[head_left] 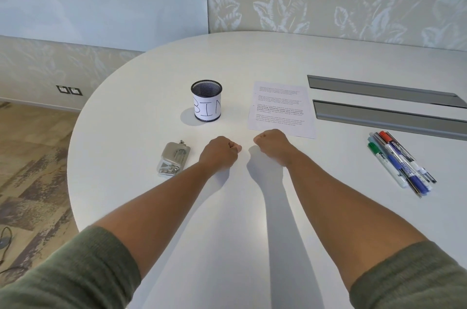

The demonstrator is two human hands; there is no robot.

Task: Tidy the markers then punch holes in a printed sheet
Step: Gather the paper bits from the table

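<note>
On the white bench [252, 207], seen from the head camera, both forearms are stretched forward side by side. The left hand [218, 153] and the right hand [273, 144] are each closed into a fist, the fingers [232, 145] curled tight against the palm and nothing held in either. The two fists are set near each other but apart.

Just left of the left hand a metal hole punch [173, 159] is lying flat. Beyond it a black mesh cup [206, 100] is standing upright, wrapped in a white label lettered "BIN". A printed sheet [280, 109] is lying flat past the right hand, its near edge just beside the knuckles. Well to the right, a bundle of markers [400, 161] is laid together, with green, red and blue caps seen. Two grey slots [384, 104] are set into the bench behind them. Green sleeves [75, 270] are pushed up both arms.
</note>
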